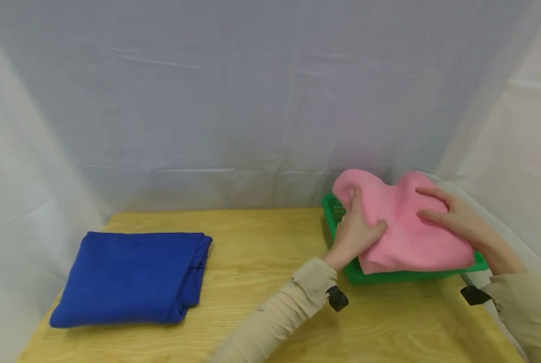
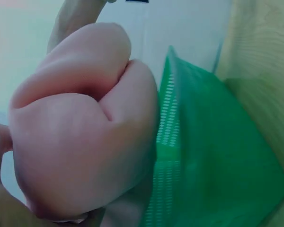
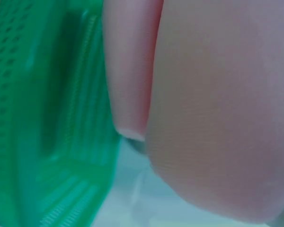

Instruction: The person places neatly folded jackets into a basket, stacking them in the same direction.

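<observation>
Pink cloth [image 1: 402, 227] is above a wood-grain table [image 1: 261, 247], pale sheeting [image 1: 252, 101] behind.

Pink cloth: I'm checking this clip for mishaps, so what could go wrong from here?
The pink cloth bulges in humps between the hands, so its folds might loosen. It covers most of the green basket, so an edge could end up hanging outside. The green basket sits by the right edge of the table; a push might shift it off.
</observation>
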Motion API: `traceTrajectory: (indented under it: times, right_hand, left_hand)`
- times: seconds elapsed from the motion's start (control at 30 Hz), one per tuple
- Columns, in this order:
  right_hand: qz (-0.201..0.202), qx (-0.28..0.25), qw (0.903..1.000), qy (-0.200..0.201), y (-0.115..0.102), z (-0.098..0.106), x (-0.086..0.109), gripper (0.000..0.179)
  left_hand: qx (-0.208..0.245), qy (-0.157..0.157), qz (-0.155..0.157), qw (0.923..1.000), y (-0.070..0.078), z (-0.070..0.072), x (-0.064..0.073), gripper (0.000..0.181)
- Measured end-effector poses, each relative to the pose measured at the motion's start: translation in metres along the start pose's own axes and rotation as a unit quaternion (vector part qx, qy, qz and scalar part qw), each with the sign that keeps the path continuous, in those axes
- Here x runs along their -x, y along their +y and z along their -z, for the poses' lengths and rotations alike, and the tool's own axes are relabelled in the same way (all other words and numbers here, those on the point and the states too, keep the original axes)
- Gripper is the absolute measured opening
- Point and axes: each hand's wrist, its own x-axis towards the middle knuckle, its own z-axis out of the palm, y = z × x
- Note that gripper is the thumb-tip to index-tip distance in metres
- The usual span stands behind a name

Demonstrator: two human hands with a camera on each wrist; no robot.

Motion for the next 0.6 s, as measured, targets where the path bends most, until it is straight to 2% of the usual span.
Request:
traceTrajectory:
  times: [0.13, 0.33, 0.4, 0.6]
  right_hand:
    - [0.005, 0.002, 1.0000, 0.001, 0.021, -0.001, -0.006, 0.071]
    - [0.018, -0.029, 0.9993, -0.012, 0.054, -0.005, -0.015, 0.067]
    - [0.018, -0.036, 0.9990, -0.019, 0.065, -0.006, -0.015, 0.066]
    - [0.024, -0.011, 0.9996, -0.012, 0.095, -0.016, -0.015, 0.067]
  left_hand:
    - [0.007, 0.004, 0.012, 0.9999, -0.011, -0.017, -0.001, 0.105]
    - [0.017, 0.019, -0.002, 0.9997, -0.025, -0.033, -0.004, 0.104]
    - [0.027, 0.011, -0.002, 0.9996, -0.029, -0.038, -0.004, 0.104]
    - [0.052, -0.016, 0.037, 0.9978, -0.039, -0.048, -0.007, 0.100]
